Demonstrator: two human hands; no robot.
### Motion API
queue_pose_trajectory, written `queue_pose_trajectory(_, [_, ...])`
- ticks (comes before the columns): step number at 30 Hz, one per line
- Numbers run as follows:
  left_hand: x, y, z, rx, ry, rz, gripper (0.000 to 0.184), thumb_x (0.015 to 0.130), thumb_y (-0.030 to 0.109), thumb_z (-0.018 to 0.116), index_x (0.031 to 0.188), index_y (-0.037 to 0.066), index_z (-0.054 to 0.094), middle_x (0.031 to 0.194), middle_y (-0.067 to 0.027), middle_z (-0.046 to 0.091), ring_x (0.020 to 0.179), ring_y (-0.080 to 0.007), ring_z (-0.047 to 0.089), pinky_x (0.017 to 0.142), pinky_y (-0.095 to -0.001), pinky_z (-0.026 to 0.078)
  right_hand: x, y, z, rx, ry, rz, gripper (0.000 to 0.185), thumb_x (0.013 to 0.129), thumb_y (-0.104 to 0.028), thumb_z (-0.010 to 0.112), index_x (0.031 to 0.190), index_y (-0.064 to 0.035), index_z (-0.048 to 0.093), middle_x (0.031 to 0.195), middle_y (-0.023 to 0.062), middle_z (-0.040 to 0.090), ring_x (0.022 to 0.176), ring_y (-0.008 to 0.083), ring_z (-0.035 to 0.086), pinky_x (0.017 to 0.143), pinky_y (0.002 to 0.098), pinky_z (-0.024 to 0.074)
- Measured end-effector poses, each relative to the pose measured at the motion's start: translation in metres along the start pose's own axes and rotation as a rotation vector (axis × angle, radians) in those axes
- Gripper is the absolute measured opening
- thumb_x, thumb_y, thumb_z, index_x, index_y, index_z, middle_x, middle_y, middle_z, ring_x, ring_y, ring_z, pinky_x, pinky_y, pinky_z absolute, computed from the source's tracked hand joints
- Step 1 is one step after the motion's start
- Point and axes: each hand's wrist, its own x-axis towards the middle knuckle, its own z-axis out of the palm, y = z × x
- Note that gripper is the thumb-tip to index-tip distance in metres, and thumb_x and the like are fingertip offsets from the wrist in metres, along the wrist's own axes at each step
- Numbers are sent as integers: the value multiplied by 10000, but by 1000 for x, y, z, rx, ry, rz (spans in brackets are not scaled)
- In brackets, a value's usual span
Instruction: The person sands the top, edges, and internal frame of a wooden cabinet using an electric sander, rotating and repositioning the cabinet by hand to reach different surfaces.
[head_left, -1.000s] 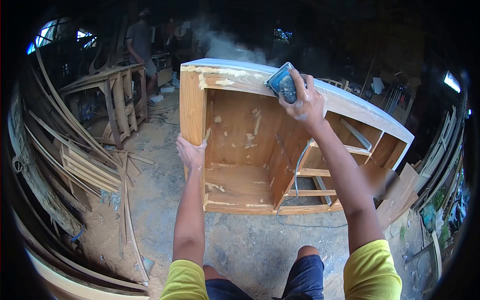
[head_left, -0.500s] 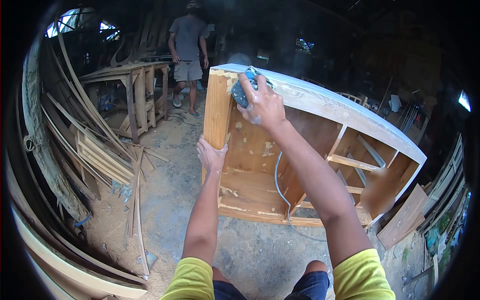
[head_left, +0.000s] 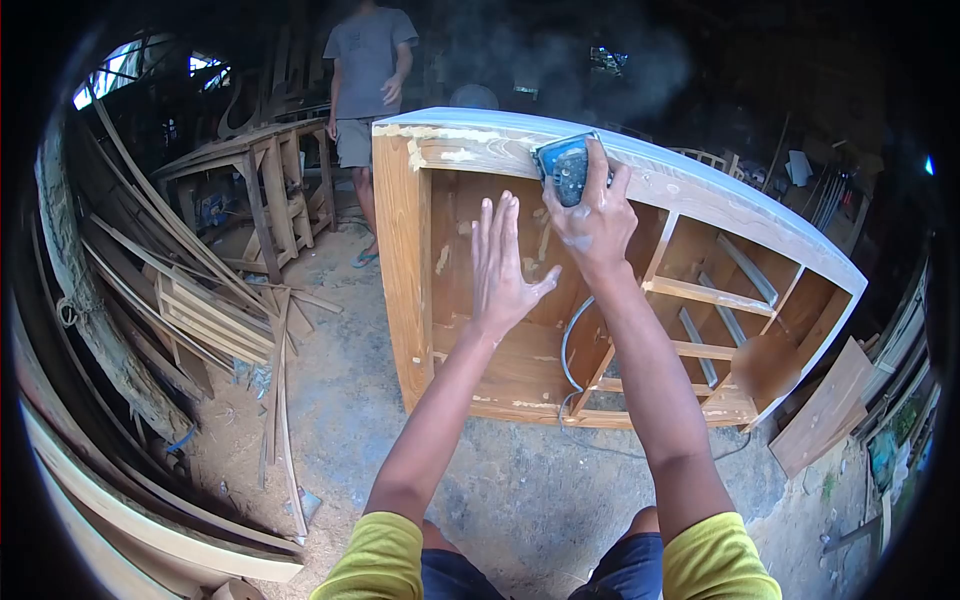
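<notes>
Dusty blue sander (head_left: pixel 566 170) on pale-patched wooden cabinet (head_left: pixel 400 250)

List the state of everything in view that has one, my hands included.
Brown wooden cabinet: open-fronted, patched with pale filler.
Blue handheld sander: gripped, at the cabinet's upper front rail; whether running, unclear.
Right bare hand: closed on the sander.
Left bare hand: open, holding nothing.
Grey flexible cord: slack, curved.
Pale haze: airborne.
Person in grey shirt: standing.
</notes>
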Motion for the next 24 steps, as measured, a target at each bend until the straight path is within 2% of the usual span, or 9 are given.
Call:
queue_pose_trajectory(4, [38,-2,58,-133,275,-75,1204,855,367,899,1736,21,155,1784,-192,274,1673,-434,183,1347,-600,176,6,-29,15,79,-34,-41,769,877,-526,821,1496,-118,616,1221,228,638,882,395,763,714,510,631])
queue_pose_trajectory(6, [55,-7,62,-67,316,-47,1012,938,377,807,1709,33,249,1773,-183,303,1664,-432,209,1344,-601,167,10,-34,23,31,-80,-118,726,948,-572,712,1505,-115,624,1224,235,644,978,391,725,851,535,548])
queue_pose_trajectory(10, [88,-12,56,-80,451,-3,590,1110,363,596,1613,75,485,1709,-155,435,1628,-397,308,1322,-597,178,10,-33,25,52,-97,-65,636,1034,-519,616,1523,-111,615,1235,226,643,1129,368,650,934,526,476])
queue_pose_trajectory(15, [113,-11,85,-178,489,25,516,1107,333,602,1552,81,533,1583,-115,577,1572,-343,423,1304,-589,224,25,-18,3,55,-154,4,609,1071,-512,587,1518,-98,616,1277,187,650,1202,362,597,988,537,459])
queue_pose_trajectory(17, [114,1,87,-412,479,-96,494,1094,332,626,1518,88,557,1544,-100,596,1535,-330,475,1296,-580,247,30,9,-2,158,-101,-129,591,1081,-484,597,1508,-76,619,1304,179,660,1222,372,600,1037,551,453])
queue_pose_trajectory(18, [117,12,83,-277,520,42,484,1074,320,660,1492,93,569,1510,-99,615,1525,-339,485,1296,-568,259,33,28,-8,243,-66,-142,569,1094,-463,593,1503,-68,622,1311,180,665,1227,376,604,1057,551,451])
queue_pose_trajectory(19, [117,13,86,-184,511,37,622,975,399,792,1473,94,578,1492,-97,626,1528,-345,482,1302,-579,246,35,52,-16,322,-34,-151,547,1106,-441,590,1498,-61,624,1319,182,670,1232,379,608,1076,550,448])
queue_pose_trajectory(21, [119,16,81,-56,535,175,806,845,476,899,1445,40,583,1445,-129,651,1459,-346,531,1265,-556,314,38,112,-29,276,14,-32,515,1120,-412,589,1482,-49,632,1319,194,679,1227,389,623,1076,532,457])
queue_pose_trajectory(24, [125,-16,76,41,599,144,923,740,543,954,1413,22,597,1443,-127,654,1448,-345,543,1269,-549,310,41,237,-35,-193,79,-59,449,1134,-392,568,1422,-64,672,1270,181,702,1190,383,643,1066,518,469])
